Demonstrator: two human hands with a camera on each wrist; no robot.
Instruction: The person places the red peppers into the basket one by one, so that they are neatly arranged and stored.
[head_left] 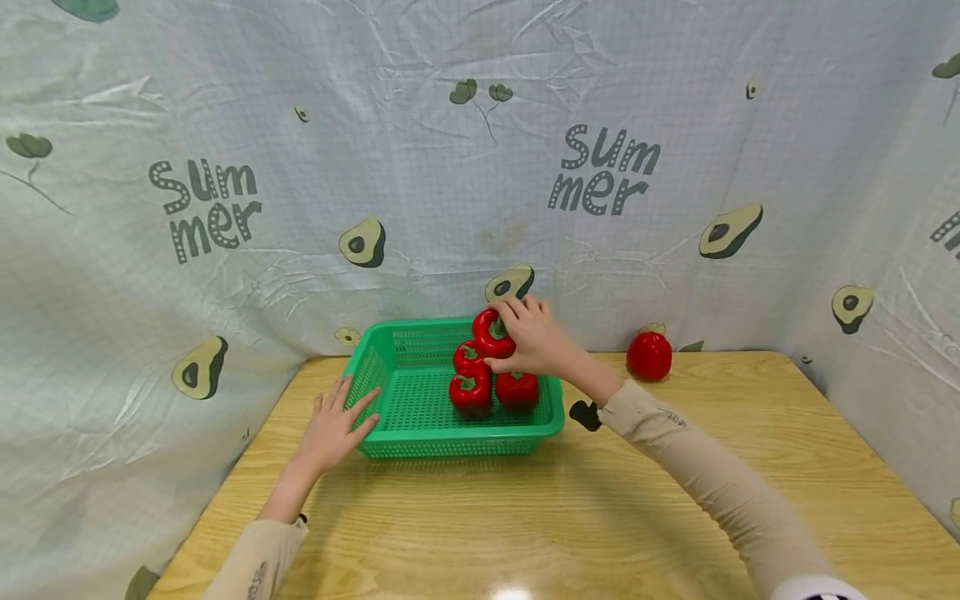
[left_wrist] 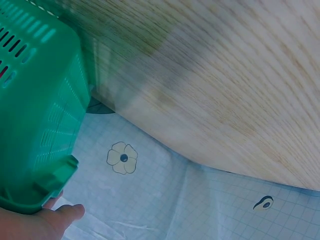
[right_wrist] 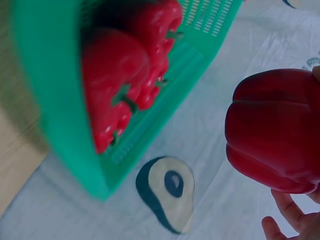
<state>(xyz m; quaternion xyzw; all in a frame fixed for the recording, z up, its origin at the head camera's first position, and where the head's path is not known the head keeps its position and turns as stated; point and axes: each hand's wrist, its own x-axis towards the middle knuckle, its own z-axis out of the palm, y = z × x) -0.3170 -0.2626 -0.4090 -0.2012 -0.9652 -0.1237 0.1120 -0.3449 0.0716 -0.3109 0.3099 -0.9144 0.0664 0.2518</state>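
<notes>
My right hand (head_left: 534, 335) grips a red bell pepper (head_left: 491, 335) with a green stem, over the back right of a green plastic basket (head_left: 465, 434). Seen from the right wrist, that pepper (right_wrist: 275, 130) is clear of the basket wall, with fingertips (right_wrist: 286, 207) at its lower edge. Inside the basket's right half sit three more red bell peppers (head_left: 471, 395). My left hand (head_left: 330, 429) rests at the basket's left rim with fingers spread. The left wrist view shows only part of that hand (left_wrist: 47, 222), beside the basket's corner.
Another red bell pepper (head_left: 649, 357) lies on the wooden table (head_left: 675, 467) toward the back right. A pale printed cloth (head_left: 420, 167) hangs behind the table and along its sides. The basket stands near the table's back edge.
</notes>
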